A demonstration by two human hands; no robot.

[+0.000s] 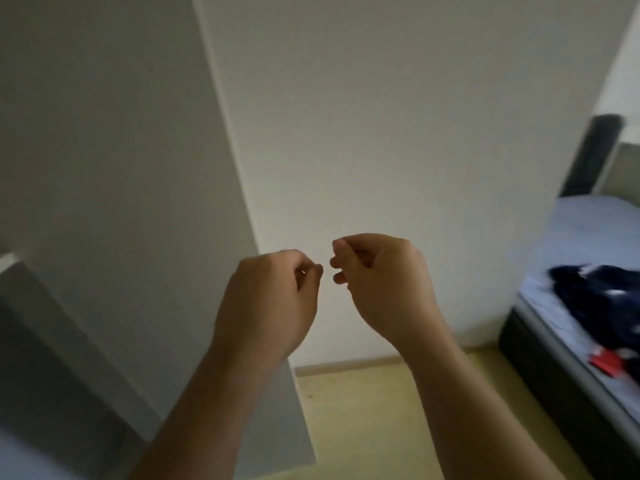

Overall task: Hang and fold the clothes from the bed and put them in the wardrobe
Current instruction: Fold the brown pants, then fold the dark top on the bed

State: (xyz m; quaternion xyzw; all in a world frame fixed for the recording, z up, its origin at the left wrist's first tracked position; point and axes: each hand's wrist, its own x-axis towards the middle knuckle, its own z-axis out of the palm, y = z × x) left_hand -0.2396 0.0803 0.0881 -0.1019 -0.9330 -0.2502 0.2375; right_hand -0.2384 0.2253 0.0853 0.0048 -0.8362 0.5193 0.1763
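Empty hands up, clothes waiting on the bed

Left hand (273, 296) and right hand (381, 282) are curled, nothing visible in either, well left of the bed (581, 233). The dark clothes (602, 296) lie heaped on it: likely soft, light and floppy, best lifted by the shoulders or collar.

Hands: two — left hand (266, 299), right hand (384, 282). Bed (588, 230): one. Dark clothes heap (602, 296): one. Red item (606, 362): one.
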